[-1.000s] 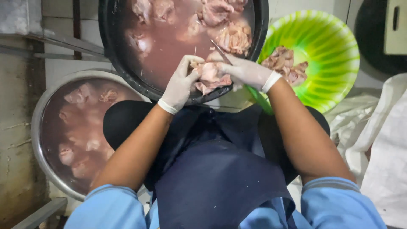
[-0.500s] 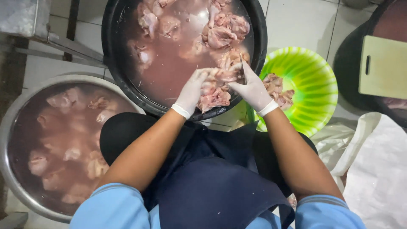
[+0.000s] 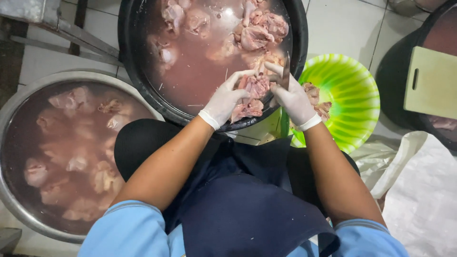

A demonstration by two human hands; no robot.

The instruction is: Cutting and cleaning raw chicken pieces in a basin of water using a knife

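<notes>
While both gloved hands (image 3: 259, 97) pinch slick pink meat (image 3: 251, 95), a knife (image 3: 285, 71) stands over the round black basin (image 3: 138, 85).

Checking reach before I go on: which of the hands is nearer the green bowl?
Right. The right hand is beside the green bowl's rim; the left hand is farther away, over the black basin.

White tiled floor (image 3: 342, 28), metal frame (image 3: 62, 33) at left.

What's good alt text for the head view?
Two white-gloved hands, left hand and right hand, hold a raw meat piece over a black basin of reddish water; the right grips a knife. A green bowl sits right, a steel basin left.
</notes>
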